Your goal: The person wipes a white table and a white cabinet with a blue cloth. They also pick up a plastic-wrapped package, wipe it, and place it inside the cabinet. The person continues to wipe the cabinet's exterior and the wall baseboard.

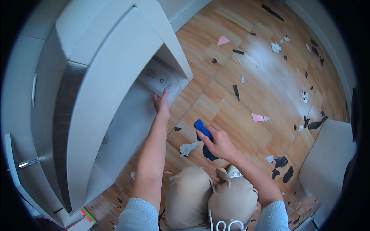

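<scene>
My left hand (161, 102) reaches into the low open compartment of a white cabinet (115, 62). It grips the near edge of a white package (164, 76) with printed symbols, thumb on top; the fingers under it are partly hidden. The package lies at the compartment's right end. My right hand (221, 141) holds a bunched blue cloth (203, 130) above the floor, in front of my knees. Part of the cloth hangs below the fingers.
Scraps of black, white and pink material, including a pink piece (223, 40), a white scrap (188, 149) and a black scrap (281, 161), litter the wood-patterned floor (202, 95). A pale rounded furniture piece (326, 153) stands at right. At lower left a door or drawer panel (17, 161) sticks out.
</scene>
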The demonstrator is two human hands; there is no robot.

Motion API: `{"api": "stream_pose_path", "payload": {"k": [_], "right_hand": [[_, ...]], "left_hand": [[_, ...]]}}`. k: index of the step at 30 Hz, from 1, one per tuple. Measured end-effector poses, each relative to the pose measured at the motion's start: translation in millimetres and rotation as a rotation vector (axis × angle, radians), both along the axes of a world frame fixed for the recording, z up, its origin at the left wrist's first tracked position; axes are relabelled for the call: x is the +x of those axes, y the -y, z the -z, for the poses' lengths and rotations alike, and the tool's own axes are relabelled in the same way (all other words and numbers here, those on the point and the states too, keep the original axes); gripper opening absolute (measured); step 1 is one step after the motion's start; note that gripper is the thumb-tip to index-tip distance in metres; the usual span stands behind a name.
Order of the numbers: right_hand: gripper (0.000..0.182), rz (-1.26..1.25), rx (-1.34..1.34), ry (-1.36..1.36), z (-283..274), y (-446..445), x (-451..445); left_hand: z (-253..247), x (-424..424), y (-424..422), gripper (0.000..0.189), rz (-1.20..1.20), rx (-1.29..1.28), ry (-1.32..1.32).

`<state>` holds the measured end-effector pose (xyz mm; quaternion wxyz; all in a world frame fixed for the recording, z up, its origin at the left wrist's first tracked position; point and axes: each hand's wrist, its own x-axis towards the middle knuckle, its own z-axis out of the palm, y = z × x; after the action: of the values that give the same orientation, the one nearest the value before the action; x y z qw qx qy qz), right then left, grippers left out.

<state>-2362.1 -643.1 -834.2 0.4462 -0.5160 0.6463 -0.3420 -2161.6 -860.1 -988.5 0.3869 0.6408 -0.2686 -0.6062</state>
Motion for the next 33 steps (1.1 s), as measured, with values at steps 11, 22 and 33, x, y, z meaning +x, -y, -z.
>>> {"api": "stream_pose_path", "payload": {"k": [11, 22, 33], "right_hand": [[0.031, 0.205, 0.127, -0.087, -126, 24, -21], [0.061, 0.034, 0.597, 1.269, -448, 33, 74], [0.048, -0.442, 0.848, 1.107, -620, 82, 377]], "left_hand": [[-151, -16, -66, 0.033, 0.129, 0.144, 0.221], [-564, 90, -214, 0.023, -0.185, 0.219, -0.255], [-794, 420, -215, 0.034, -0.795, -0.165, 0.040]]}}
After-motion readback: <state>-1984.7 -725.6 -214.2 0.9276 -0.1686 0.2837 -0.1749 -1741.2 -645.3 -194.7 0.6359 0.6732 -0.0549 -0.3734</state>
